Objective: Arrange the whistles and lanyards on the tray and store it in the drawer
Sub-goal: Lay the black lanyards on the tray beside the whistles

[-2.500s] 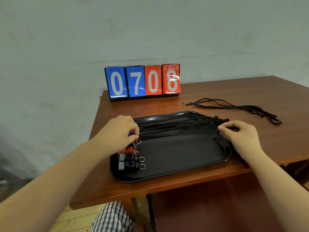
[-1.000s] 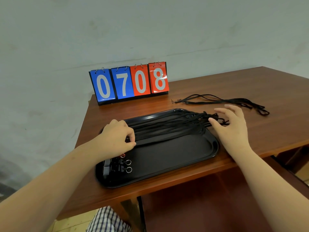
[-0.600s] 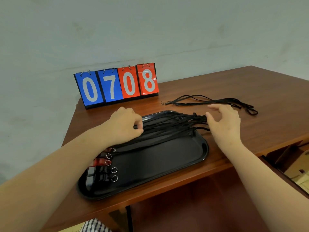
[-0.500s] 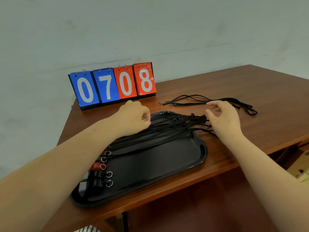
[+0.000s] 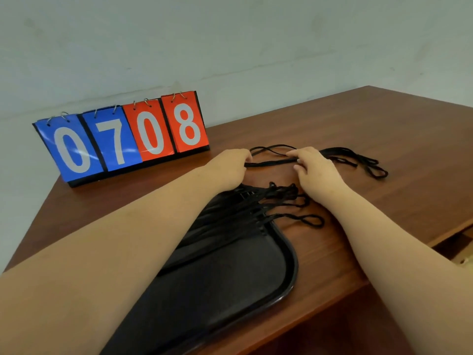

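Left hand [image 5: 229, 168] and right hand [image 5: 316, 168] have reached beyond the tray [image 5: 294, 262], fingers [image 5: 303, 165] pinching the loose lanyard [image 5: 268, 163].

A big brown wooden table [image 5: 384, 139] fills most of the view. Its top is smooth and a little shiny, with dark lines running through the wood. Behind the table is a plain wall [image 5: 230, 34], pale grey-green, with faint marks and a thin line across it. At the back left of the table, close to the wall, stands a flip score board [image 5: 122, 139]. It has two blue cards and two red cards that read 0708. Soft, even light falls on the table.
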`<action>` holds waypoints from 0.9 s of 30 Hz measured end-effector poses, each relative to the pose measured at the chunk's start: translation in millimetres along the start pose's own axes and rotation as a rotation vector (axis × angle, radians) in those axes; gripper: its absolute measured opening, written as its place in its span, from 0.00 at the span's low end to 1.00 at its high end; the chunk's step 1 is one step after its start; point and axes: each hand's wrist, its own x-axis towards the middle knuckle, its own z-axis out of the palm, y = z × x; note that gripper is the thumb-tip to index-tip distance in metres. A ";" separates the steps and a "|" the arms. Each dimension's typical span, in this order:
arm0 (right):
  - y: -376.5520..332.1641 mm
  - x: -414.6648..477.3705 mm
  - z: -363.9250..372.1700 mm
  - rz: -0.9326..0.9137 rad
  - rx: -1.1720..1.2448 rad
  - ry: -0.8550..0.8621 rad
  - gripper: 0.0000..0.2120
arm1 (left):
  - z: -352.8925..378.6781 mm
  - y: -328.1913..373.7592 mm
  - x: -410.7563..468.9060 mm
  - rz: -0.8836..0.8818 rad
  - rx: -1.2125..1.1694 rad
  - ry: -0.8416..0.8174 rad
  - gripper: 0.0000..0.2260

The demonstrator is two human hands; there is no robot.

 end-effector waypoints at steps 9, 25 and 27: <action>5.2 4.9 2.6 -0.019 -0.116 0.000 0.17 | 1.7 11.6 28.4 -0.042 0.164 -0.061 0.15; -3.7 -11.6 -3.7 -0.151 0.277 0.096 0.23 | -32.7 22.7 20.6 0.240 -0.012 0.355 0.04; -4.9 -11.6 -4.5 -0.169 0.259 0.166 0.19 | -36.0 22.7 17.5 0.242 -0.028 0.355 0.04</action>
